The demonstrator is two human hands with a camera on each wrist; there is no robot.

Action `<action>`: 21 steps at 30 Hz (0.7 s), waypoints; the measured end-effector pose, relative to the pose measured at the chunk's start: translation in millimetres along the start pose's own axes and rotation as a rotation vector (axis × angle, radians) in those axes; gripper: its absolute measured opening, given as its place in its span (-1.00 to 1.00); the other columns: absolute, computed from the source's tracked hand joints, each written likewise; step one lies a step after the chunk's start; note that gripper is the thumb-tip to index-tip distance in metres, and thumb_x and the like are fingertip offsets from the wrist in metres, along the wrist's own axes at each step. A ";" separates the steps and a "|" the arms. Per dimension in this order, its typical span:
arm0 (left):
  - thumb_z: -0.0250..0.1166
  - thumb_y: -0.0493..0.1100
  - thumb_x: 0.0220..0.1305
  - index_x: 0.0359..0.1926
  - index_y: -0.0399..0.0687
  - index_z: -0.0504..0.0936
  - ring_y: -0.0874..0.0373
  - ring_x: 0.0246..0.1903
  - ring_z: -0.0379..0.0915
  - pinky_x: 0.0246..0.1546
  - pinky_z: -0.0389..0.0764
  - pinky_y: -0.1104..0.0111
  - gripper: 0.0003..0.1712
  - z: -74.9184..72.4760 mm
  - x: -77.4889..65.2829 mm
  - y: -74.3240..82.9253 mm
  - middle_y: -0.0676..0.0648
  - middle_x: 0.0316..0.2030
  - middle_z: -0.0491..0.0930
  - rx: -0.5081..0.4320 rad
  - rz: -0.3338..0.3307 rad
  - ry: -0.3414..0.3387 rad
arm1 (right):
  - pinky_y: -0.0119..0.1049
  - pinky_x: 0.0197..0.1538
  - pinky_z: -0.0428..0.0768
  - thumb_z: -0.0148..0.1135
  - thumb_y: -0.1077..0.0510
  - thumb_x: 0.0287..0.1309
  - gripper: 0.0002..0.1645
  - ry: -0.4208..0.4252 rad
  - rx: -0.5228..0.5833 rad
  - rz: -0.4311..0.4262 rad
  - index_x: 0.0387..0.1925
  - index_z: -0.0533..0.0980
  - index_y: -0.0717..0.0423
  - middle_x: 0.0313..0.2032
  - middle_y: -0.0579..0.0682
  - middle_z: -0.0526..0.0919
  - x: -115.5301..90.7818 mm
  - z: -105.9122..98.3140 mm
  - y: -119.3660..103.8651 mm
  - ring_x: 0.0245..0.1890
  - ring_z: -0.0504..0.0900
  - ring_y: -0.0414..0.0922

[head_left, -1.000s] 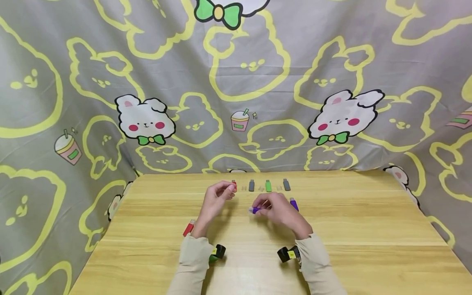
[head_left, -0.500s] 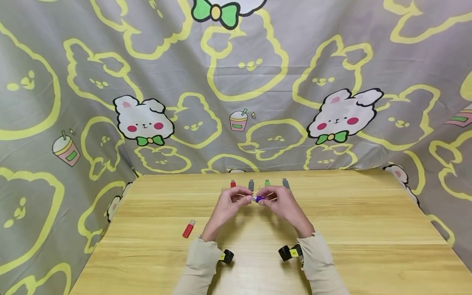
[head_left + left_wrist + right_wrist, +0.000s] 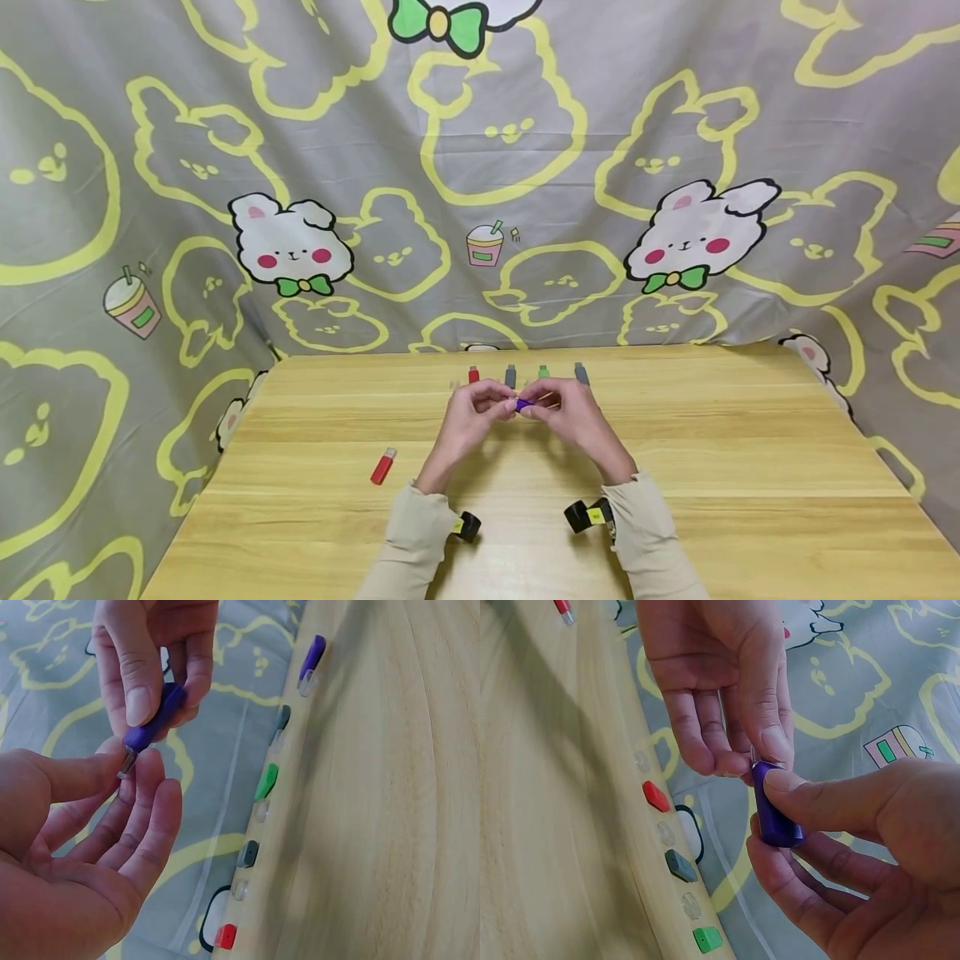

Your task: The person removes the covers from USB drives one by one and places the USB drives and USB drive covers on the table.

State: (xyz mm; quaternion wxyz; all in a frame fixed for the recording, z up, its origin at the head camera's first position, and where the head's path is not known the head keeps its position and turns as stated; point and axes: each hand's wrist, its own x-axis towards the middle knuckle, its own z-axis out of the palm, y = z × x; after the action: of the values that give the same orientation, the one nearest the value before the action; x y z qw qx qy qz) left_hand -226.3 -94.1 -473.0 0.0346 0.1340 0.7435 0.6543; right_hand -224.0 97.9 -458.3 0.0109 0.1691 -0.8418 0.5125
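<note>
In the head view, my left hand [image 3: 468, 417] and right hand [image 3: 573, 417] meet over the middle of the table. The right thumb and fingers pinch the body of a purple USB flash drive [image 3: 156, 718], its metal plug pointing toward the left hand. At that plug end, my left thumb and fingertips pinch; I cannot tell whether a clear cap sits between them. Behind the hands stand a red drive [image 3: 474, 375], two grey drives [image 3: 511, 376] and a green drive [image 3: 543, 371] in a row. Another purple drive [image 3: 312, 656] lies further along, hidden in the head view.
Small clear caps [image 3: 262, 810] lie beside the drives in the row. Apart from them, a second red drive [image 3: 383, 467] rests on the wooden table [image 3: 300, 517] left of my hands. A patterned grey curtain [image 3: 420, 325] hangs behind the table edge.
My left hand has come from beside the back red drive to the right, meeting the purple drive's plug. The right hand has lifted slightly, and less of the silver plug shows now.
</note>
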 end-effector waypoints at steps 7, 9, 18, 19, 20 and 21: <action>0.33 -0.46 0.33 -0.16 -0.42 0.70 -0.16 -0.27 0.72 -0.13 0.76 0.11 -0.90 0.8 -0.5 0.8 -0.30 -0.27 0.71 0.003 0.013 0.004 | -0.28 -0.17 0.74 0.49 0.38 0.12 -0.85 0.001 -0.009 -0.008 -0.27 0.73 0.15 -0.25 0.00 0.75 -0.6 -0.3 0.4 -0.30 0.74 -0.12; 0.34 -0.46 0.32 -0.17 -0.41 0.71 -0.18 -0.25 0.73 -0.14 0.76 0.15 -0.90 0.5 -0.4 1.0 -0.29 -0.26 0.71 -0.002 0.002 0.008 | -0.28 -0.17 0.74 0.49 0.38 0.12 -0.85 -0.003 -0.008 -0.008 -0.27 0.73 0.15 -0.25 0.00 0.75 -0.7 -0.6 0.1 -0.30 0.74 -0.13; 0.36 -0.47 0.29 -0.18 -0.44 0.72 -0.18 -0.26 0.74 -0.18 0.77 0.22 -0.90 -1.6 -1.0 1.8 -0.29 -0.20 0.71 -0.020 -0.010 0.006 | -0.27 -0.18 0.74 0.48 0.36 0.14 -0.87 -0.027 -0.009 -0.010 -0.27 0.72 0.13 -0.26 -0.01 0.75 -0.7 -2.2 1.0 -0.30 0.72 -0.13; 0.37 -0.46 0.29 -0.19 -0.42 0.73 -0.17 -0.26 0.74 -0.19 0.77 0.23 -0.91 -1.7 -1.3 2.2 -0.28 -0.20 0.71 -0.021 -0.014 0.009 | -0.27 -0.18 0.74 0.48 0.36 0.14 -0.86 -0.029 -0.007 -0.010 -0.27 0.73 0.13 -0.25 -0.02 0.75 -0.9 -2.4 1.2 -0.30 0.72 -0.13; 0.37 -0.46 0.29 -0.19 -0.43 0.73 -0.17 -0.27 0.74 -0.19 0.77 0.22 -0.91 -1.7 -1.4 2.3 -0.28 -0.21 0.71 -0.021 -0.012 0.010 | -0.26 -0.17 0.74 0.49 0.35 0.14 -0.87 -0.031 -0.006 -0.014 -0.27 0.73 0.12 -0.25 -0.01 0.75 -1.0 -2.7 1.6 -0.30 0.72 -0.13; 0.37 -0.46 0.29 -0.19 -0.42 0.73 -0.17 -0.27 0.74 -0.19 0.77 0.23 -0.91 -1.7 -1.7 3.0 -0.28 -0.21 0.71 -0.019 -0.012 0.011 | -0.25 -0.17 0.74 0.49 0.35 0.14 -0.87 -0.033 -0.004 -0.019 -0.27 0.73 0.12 -0.24 -0.01 0.74 -1.2 -3.2 1.8 -0.30 0.72 -0.13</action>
State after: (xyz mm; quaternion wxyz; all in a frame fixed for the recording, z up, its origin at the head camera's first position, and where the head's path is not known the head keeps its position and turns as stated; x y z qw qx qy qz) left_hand -224.6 -95.8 -470.0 0.0358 0.1255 0.7380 0.6620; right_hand -223.9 101.7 -458.6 0.0021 0.1856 -0.8411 0.5080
